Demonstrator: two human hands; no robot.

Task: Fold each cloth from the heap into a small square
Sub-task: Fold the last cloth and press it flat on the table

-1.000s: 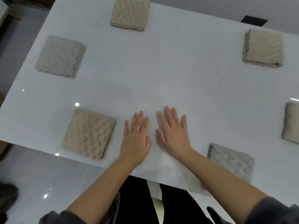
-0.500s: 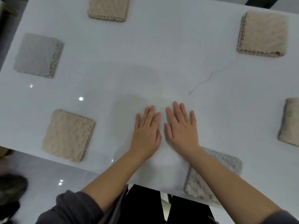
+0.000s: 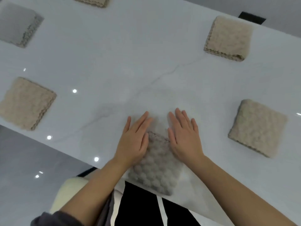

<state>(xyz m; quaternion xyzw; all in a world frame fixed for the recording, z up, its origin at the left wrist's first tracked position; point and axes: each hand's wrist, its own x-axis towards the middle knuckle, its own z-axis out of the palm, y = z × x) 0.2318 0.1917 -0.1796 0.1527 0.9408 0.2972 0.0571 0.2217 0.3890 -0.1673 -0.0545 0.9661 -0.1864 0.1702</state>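
A white counter [image 3: 130, 54] with a faint grey vein fills most of the view, and a glossy grey floor [image 3: 24, 152] is seen past its near-left edge. Five cloths are laid well apart on it, each folded into a small square: a grey square [image 3: 16, 23] at the far left, a cropped beige square [image 3: 91, 1] at the top of the view, a far-right beige square [image 3: 228, 38], a left beige square [image 3: 26, 103] and a near-right beige square [image 3: 257, 128]. A sixth, the grey cloth [image 3: 154, 165], is placed close to the near edge, directly before the person, and is likewise folded compactly. It is pressed from both sides: the left hand [image 3: 134, 142] is laid flat on its left part and the right hand [image 3: 184, 139] on its right part. The fingers [image 3: 141, 121] are held straight and slightly spread, reaching past the cloth onto the counter, so nothing is gripped. The step in hand is judged to be a last flattening of this square. No heap is visible, so the task is judged to be at or near its end. Whether unfolded cloths are left outside the view cannot be told.
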